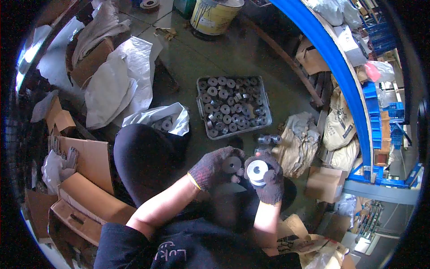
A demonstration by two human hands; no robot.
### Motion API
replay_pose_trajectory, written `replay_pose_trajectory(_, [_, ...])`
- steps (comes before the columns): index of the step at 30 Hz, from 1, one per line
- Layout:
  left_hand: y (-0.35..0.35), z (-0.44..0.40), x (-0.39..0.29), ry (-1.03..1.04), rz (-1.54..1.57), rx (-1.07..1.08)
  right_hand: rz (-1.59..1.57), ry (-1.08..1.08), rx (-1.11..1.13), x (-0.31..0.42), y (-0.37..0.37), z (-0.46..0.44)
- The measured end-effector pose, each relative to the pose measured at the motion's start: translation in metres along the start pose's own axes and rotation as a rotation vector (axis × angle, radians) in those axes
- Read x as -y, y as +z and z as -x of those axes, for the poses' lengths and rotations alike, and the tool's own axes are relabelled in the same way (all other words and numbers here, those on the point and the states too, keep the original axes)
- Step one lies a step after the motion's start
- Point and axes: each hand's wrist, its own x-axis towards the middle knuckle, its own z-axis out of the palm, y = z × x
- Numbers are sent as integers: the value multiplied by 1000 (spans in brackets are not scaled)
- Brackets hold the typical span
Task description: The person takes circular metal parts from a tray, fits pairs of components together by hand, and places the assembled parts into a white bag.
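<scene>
Our left fingers (231,151) grip a dull ring (231,171), our right fingers (270,160) a shiny ring (251,174). Many rings (226,119) fill the bin (239,134); a few sit outside, some in the bag (181,120).

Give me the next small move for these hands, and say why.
Probably have the left hand lower its grey disc into the bin: the right hand is occupied with a brighter piece, and the bin, just ahead, holds many discs that look similar.
</scene>
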Motion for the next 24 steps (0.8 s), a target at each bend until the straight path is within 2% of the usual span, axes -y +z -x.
replay_pose_trajectory(2, [-2,-6,13,-256,907,117,24,-42,9,-4,-8,0])
replay_pose_trajectory(6, [-2,-7,14,-214,715,86,118,-97,23,-1,-10,0])
replay_pose_trajectory(8, [-2,-8,14,24,143,91,374,-257,19,2,-5,1])
replay_pose_trajectory(9, [3,-2,12,-158,531,78,717,-344,58,7,-3,-1])
replay_pose_trajectory(10, [7,-2,7,-157,531,78,1061,-428,98,15,1,-2])
replay_pose_trajectory(11, [11,-2,3,26,312,96,843,-217,-37,18,34,5])
replay_pose_trajectory(12, [12,-2,1,206,90,113,842,-218,-36,17,43,4])
replay_pose_trajectory(13, [6,-4,6,366,-133,162,1230,-211,-20,17,49,3])
replay_pose_trajectory(14, [8,-4,9,365,-134,162,1618,-199,-3,17,53,1])
replay_pose_trajectory(15, [12,-4,13,266,26,100,1675,-273,50,16,54,-1])
replay_pose_trajectory(16, [15,-5,14,164,187,37,1675,-272,49,16,52,-1])
replay_pose_trajectory(17, [16,-6,14,-172,607,113,1483,-331,63,16,47,-1])
replay_pose_trajectory(18, [14,-6,16,-174,607,113,1290,-386,76,15,43,-1])
replay_pose_trajectory(19, [11,-7,18,-305,887,154,1207,-494,-3,10,39,-2])
replay_pose_trajectory(20, [9,-7,20,-437,1166,193,1206,-492,-4,11,35,-4])
replay_pose_trajectory(22, [8,-8,21,-441,1253,206,337,82,-231,19,27,-10])
replay_pose_trajectory(23, [7,-8,20,-425,1236,244,113,156,-309,18,26,-16])
replay_pose_trajectory(24, [6,-7,20,-411,1218,283,113,157,-307,20,23,-15])
